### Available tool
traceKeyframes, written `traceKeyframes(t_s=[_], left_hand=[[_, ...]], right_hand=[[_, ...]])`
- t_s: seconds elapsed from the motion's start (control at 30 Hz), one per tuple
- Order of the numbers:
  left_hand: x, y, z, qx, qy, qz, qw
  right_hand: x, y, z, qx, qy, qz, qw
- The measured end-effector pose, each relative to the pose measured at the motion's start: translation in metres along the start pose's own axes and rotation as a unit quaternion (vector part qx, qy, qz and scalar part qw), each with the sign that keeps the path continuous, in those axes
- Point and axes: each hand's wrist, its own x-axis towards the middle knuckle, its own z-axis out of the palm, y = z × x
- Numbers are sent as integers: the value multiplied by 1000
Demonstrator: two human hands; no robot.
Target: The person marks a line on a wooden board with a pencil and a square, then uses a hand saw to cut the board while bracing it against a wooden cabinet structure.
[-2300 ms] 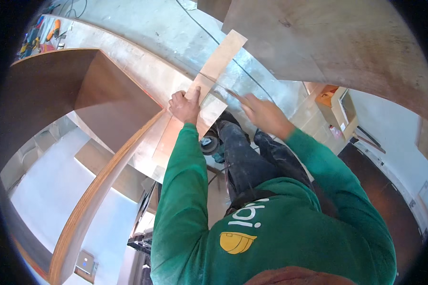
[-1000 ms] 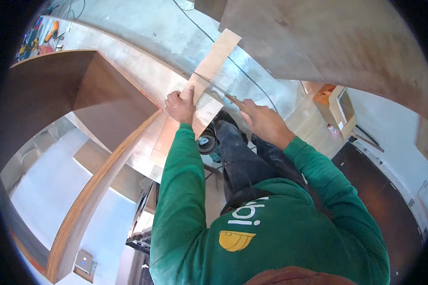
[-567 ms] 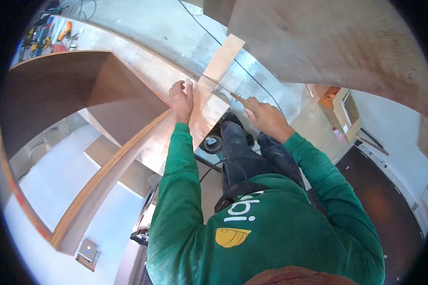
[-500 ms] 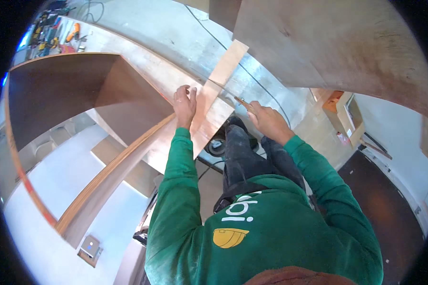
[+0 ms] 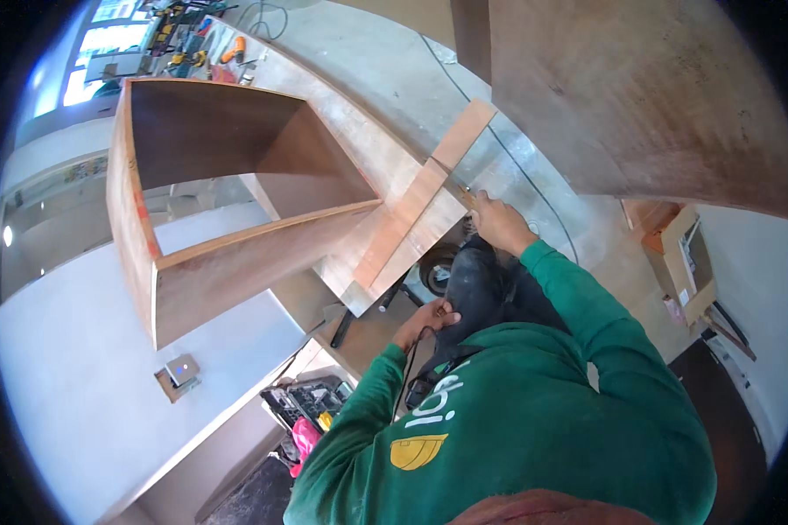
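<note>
My right hand (image 5: 503,224) is closed around the wooden handle of a saw (image 5: 469,199), whose thin blade shows edge-on and hardly at all. The blade end lies by a narrow wooden strip (image 5: 400,226), where a dark line crosses the strip. This strip rests slantwise on a pale wooden board (image 5: 337,264), its far end sticking out past the board's edge. My left hand (image 5: 429,322) is down beside my thigh, fingers curled together; whatever they hold, if anything, is hidden. A dark cord hangs by the left wrist.
An open wooden box frame (image 5: 271,234) stands on the board to the left. Tools, including an orange one (image 5: 235,51), lie at the far left. A large wooden panel (image 5: 648,96) fills the upper right. A black cable (image 5: 517,157) crosses the floor, and a tool case (image 5: 311,398) sits low left.
My left hand has left the strip and dropped down toward my thigh. The saw blade no longer shows stretched across the strip. The view has shifted, so the bench appears farther right.
</note>
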Motion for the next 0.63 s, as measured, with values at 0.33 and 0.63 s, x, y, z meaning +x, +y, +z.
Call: traceKeyframes(t_s=[0.33, 0.63], left_hand=[[-145, 254, -121, 228, 166, 106, 953], [64, 352, -175, 368, 209, 237, 874]], right_hand=[[6, 15, 13, 11, 8, -33, 999], [-1, 12, -4, 80, -31, -24, 996]])
